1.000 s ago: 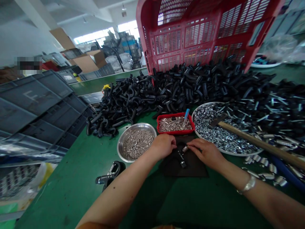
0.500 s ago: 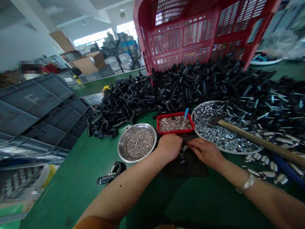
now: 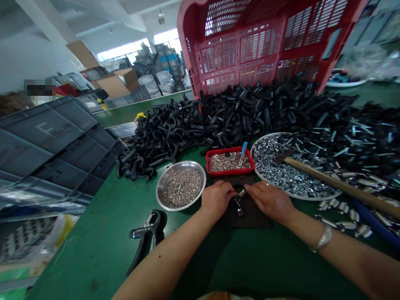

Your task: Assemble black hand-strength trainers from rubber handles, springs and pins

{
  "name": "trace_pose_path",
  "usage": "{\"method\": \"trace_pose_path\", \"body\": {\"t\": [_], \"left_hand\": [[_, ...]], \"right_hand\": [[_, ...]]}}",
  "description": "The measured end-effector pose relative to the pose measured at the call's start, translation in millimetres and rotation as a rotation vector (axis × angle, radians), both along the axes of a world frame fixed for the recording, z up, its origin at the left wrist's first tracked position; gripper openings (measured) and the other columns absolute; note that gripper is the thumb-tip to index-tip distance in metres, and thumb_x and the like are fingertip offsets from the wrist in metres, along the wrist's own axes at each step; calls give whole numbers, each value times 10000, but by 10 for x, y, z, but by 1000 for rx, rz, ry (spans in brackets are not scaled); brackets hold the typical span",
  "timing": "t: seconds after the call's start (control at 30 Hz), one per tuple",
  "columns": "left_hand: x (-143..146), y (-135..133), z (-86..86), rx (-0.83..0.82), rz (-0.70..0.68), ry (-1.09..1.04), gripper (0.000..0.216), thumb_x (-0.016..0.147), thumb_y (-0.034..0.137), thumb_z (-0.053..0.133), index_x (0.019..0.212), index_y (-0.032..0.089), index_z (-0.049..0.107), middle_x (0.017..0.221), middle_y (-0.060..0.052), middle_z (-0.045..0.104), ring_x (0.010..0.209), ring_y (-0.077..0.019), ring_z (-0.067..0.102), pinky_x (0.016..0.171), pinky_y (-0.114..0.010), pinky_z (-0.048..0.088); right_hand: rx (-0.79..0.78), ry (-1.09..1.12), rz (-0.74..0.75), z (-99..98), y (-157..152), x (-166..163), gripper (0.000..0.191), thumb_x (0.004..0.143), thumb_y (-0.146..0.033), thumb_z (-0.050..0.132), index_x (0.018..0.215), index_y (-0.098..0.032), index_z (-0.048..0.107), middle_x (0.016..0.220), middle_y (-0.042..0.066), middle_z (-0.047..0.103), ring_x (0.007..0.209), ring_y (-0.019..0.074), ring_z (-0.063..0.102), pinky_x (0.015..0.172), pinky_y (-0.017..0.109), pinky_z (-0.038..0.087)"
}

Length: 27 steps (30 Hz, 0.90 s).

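Observation:
My left hand and my right hand meet over a dark mat on the green table. Between them lies a small black hand-grip part with a metal spring; both hands pinch it with curled fingers. Just beyond the mat stands a red tray of small metal pins with a blue-handled tool in it. A steel bowl of small rings is left of my left hand. A finished black hand grip lies on the table at the near left.
A large round plate of washers sits at the right with a wooden-handled hammer across it. A big heap of black handles spills from a tipped red crate. Grey crates stand on the left.
My left hand drew back a little from the red tray toward the part on the mat. The view shifted slightly, showing more of the finished grip at near left.

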<state>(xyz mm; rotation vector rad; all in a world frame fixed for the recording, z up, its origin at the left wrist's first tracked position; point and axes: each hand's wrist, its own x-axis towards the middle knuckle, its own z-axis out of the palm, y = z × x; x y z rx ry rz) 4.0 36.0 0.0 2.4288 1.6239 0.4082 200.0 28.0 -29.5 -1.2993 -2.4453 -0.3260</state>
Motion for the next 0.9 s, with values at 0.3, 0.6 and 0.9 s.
{"method": "trace_pose_path", "body": {"t": [0.3, 0.6, 0.9], "left_hand": [[-116, -239, -35, 91, -81, -26, 805, 488, 700, 618, 1131, 224, 530, 1259, -69, 483, 1130, -293, 419, 985, -461, 300], [-136, -186, -127, 4, -150, -95, 762, 552, 639, 634, 1161, 206, 482, 1313, -86, 451, 1247, -274, 339, 1045, -467, 224], [-89, -84, -49, -15, -102, 26, 1046, 445, 761, 567, 1286, 176, 356, 1247, -110, 482, 1125, -309, 430, 982, -452, 295]], "right_hand": [[-34, -147, -57, 30, -101, -72, 359, 808, -178, 474, 1158, -193, 553, 917, 84, 632, 816, 201, 563, 586, 265, 434], [72, -72, -381, 419, -182, 835, 396, 851, -405, 381, 1106, -187, 590, 1053, 122, 605, 920, 280, 557, 655, 393, 484], [8, -144, -240, 468, -178, 149, 360, 828, -286, 426, 1155, -182, 534, 1180, 123, 541, 1035, 281, 497, 790, 430, 428]]}}
